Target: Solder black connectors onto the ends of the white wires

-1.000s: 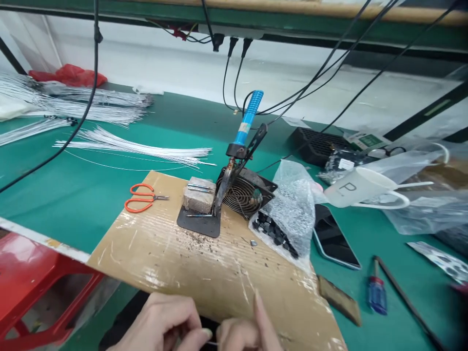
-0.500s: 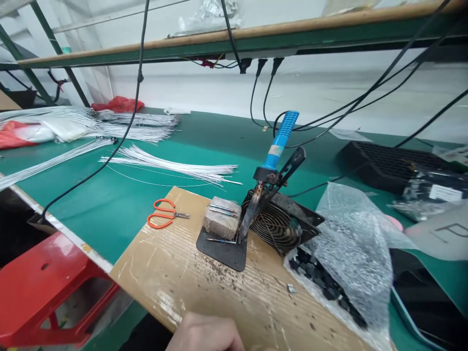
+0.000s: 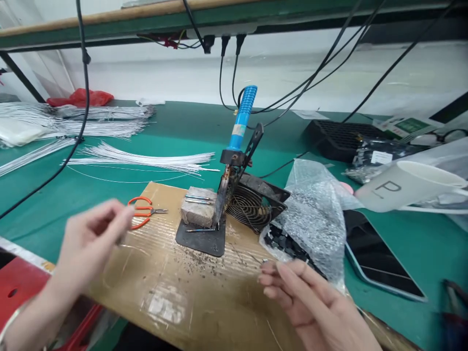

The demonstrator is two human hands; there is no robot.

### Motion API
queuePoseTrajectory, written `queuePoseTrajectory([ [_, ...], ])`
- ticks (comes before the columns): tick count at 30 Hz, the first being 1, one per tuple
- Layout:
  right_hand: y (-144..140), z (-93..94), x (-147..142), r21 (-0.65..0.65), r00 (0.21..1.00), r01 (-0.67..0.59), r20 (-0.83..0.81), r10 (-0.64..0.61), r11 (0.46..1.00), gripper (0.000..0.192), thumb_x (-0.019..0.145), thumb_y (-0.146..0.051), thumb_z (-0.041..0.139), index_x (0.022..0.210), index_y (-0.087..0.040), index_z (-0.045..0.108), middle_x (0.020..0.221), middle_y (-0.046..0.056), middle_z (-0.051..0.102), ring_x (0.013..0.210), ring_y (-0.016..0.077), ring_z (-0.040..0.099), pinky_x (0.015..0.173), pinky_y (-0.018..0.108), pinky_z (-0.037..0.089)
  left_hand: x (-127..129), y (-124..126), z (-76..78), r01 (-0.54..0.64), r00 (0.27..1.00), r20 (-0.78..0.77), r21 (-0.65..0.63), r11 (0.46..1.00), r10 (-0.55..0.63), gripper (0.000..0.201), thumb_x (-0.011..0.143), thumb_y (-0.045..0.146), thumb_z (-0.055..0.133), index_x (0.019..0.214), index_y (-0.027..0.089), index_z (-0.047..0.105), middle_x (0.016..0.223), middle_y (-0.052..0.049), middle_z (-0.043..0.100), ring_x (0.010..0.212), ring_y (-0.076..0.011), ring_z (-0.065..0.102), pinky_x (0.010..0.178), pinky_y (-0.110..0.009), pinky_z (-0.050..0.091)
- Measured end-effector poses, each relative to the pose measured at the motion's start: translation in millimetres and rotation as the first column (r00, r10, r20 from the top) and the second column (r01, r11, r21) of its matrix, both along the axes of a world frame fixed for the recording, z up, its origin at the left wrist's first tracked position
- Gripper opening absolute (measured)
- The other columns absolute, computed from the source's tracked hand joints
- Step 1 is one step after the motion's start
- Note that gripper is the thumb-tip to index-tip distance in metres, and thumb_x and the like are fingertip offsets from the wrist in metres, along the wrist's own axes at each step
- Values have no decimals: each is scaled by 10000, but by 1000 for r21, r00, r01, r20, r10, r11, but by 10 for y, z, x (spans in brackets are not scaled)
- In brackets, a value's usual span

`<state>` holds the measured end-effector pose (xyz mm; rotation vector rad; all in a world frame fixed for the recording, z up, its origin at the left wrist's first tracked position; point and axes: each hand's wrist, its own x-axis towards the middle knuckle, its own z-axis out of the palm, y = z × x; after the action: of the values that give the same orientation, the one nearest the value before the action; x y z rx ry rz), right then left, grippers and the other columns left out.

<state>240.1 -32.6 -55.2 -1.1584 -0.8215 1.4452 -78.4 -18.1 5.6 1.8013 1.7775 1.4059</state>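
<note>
bare cardboard (image 3: pixel 190 287) between hands, soldering iron stand (image 3: pixel 219 214) beyond, bubble-wrap bag (image 3: pixel 314 214) right

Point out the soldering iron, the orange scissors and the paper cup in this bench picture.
soldering iron (image 3: pixel 242 117), head view, on its blue handle.
orange scissors (image 3: pixel 141 201), head view, on the upper handle loop.
paper cup (image 3: pixel 402 187), head view, on its white side wall.

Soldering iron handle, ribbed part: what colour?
Blue, on the upright soldering iron's ribbed plastic handle; clearest in the head view.

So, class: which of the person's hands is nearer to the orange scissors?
Left. The left hand hovers just left of the orange scissors, overlapping their handles in view; the right hand is far off to their right, near the bubble-wrap bag.
</note>
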Motion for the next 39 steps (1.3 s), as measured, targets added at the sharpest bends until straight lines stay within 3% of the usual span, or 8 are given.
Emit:
queuePoseTrajectory([
  [4,209,112,-130,-85,997,-64,-47,61,994,413,661,-529,955,759,-172,772,799,89,749,749,217,722,680,315,625,-342,607,70,-141,985,112,105,984,129,278,831,253,742,610,151,609,519,46,526,483,-67,434,455,-190,332],
  [9,340,57,-283,-118,983,-145,-127,130,982,375,696,-481,954,779,-171,759,811,58,757,740,150,700,722,256,584,-322,1082,-167,-205,975,129,199,958,182,198,818,172,661,632,153,595,488,71,500,444,-59,413,446,-201,326],
  [14,443,-37,-349,-142,979,-156,-155,133,978,374,710,-459,944,760,-162,722,777,49,739,709,147,673,701,269,555,-293,1094,-351,-175,984,10,193,965,176,198,818,186,694,633,142,640,461,80,492,432,-55,395,448,-224,299],
  [21,505,-78,-481,-168,954,-178,-272,128,970,405,635,-456,970,705,-183,679,656,-2,684,586,95,575,596,210,470,-307,1075,-350,-181,981,-43,145,973,189,181,830,190,694,662,150,639,455,94,481,423,-55,392,445,-216,302],
  [27,517,-118,-535,-103,935,-227,-303,187,968,337,762,-434,899,740,-180,679,588,-30,616,516,77,510,540,207,434,-295,1086,-354,-167,983,-61,122,978,175,200,851,221,692,669,157,637,469,80,497,439,-71,404,461,-228,310],
  [39,582,-123,-585,-73,871,-287,-436,229,955,414,726,-494,887,797,-165,646,492,-72,551,411,47,465,460,190,324,-444,1198,-522,-195,976,-71,134,972,206,317,836,415,702,634,180,635,458,65,461,425,-92,384,440,-238,289],
])
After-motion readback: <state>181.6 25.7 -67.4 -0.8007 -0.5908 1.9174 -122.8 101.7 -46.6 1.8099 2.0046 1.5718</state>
